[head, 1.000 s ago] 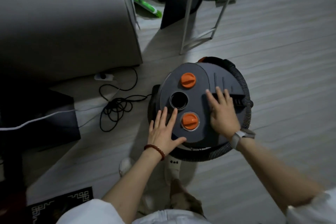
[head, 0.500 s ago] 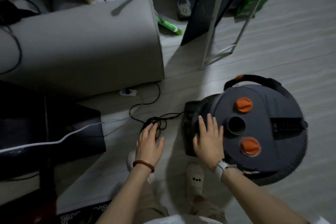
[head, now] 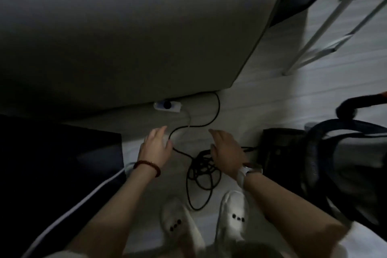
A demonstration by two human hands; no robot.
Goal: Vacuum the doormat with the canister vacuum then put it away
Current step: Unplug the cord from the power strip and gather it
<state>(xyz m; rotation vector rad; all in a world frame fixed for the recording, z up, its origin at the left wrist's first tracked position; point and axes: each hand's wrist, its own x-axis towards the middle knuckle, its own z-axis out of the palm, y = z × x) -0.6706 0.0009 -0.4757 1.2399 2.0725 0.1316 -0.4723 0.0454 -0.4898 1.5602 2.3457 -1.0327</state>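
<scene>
A dark grey round vacuum (head: 343,165) with a ribbed hose stands on the floor (head: 272,107) at right. Left hand (head: 156,148) and right hand (head: 227,153) reach, fingers loosely spread and empty, over its tangled black cord (head: 201,174).

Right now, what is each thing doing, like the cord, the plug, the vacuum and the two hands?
Power cord: loose tangle on the floor, unwound.
Plug: in the white power strip.
Canister vacuum: upright on the floor.
Left hand: open over the cord, holding nothing.
Right hand: open above the tangle.
</scene>
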